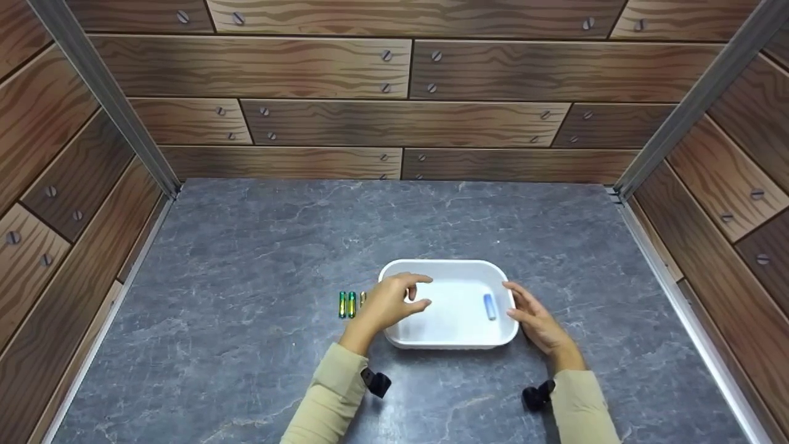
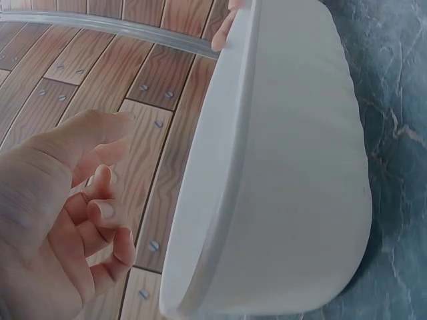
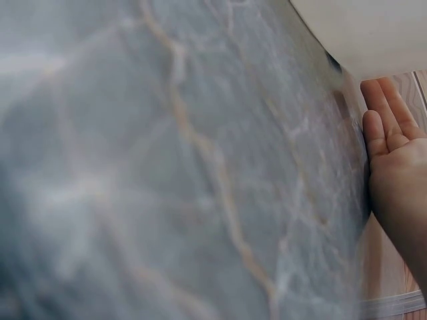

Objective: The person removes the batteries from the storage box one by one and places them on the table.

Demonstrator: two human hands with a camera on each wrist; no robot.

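Note:
A white plastic tub (image 1: 444,336) stands on the table. Inside it, near the right end, is a blurred blue cylinder (image 1: 489,306) that looks like a battery. My left hand (image 1: 388,302) hovers over the tub's left end, thumb and forefinger apart with nothing between them; the left wrist view shows that hand (image 2: 60,213) beside the rim, its fingers loosely bent. At the tub's right end my right hand (image 1: 539,320) holds the rim, fingertips and thumb tip at its edge. Several of its fingers (image 3: 390,113) lie straight outside the wall in the right wrist view.
Left of the tub stand two green batteries (image 1: 347,304) side by side, and a gold-coloured one (image 1: 363,299) partly hidden by the left hand. The grey marbled table (image 1: 246,246) is bounded by wood-patterned walls (image 1: 400,117) at the back and sides.

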